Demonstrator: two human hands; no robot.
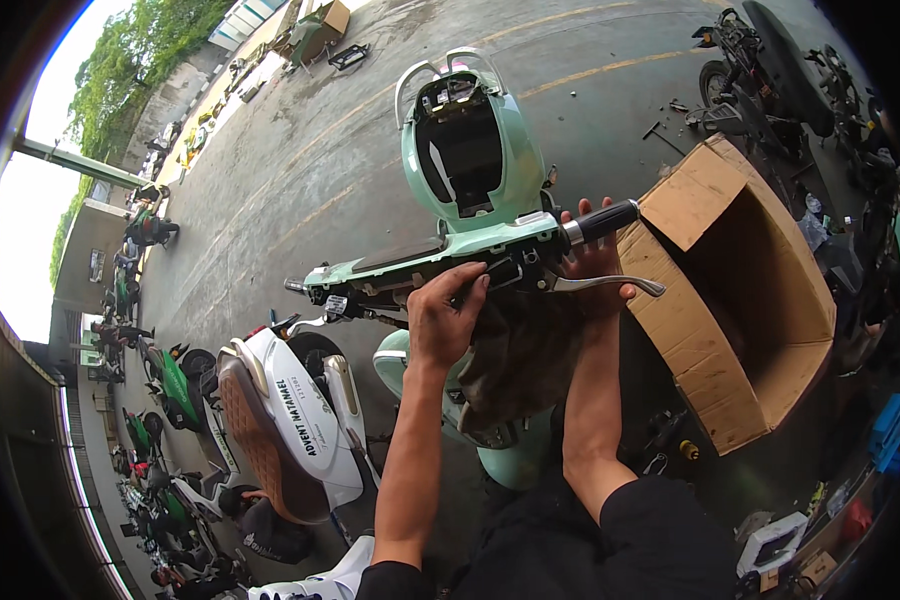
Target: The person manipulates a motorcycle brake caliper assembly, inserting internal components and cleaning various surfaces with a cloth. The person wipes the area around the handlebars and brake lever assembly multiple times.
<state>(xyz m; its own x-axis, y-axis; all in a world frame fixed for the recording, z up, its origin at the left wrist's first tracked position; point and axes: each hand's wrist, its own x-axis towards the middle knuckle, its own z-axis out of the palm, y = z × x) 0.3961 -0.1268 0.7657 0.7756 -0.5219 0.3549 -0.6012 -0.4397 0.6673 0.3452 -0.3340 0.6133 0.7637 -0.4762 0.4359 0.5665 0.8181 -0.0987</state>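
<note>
A mint-green scooter handlebar cover (480, 240) runs across the middle, carrying a black and silver grip (600, 222) and a silver lever (610, 284) at its right end. My left hand (443, 315) is closed in a pinch against the cover's near underside; whatever lies between thumb and fingertips is too small to make out. Behind the grip and lever, my right hand (602, 280) has its fingers stretched upward and apart, not wrapped round either. Dark brown cloth (525, 355) hangs between my forearms, below the handlebar.
Beyond the handlebar stands the scooter's mint-green body section (525, 150) with a dark opening. An open cardboard box (705, 330) is close on the right. A white scooter (295, 400) with a brown seat stands on the left. Motorcycle parts (770, 110) lie far right.
</note>
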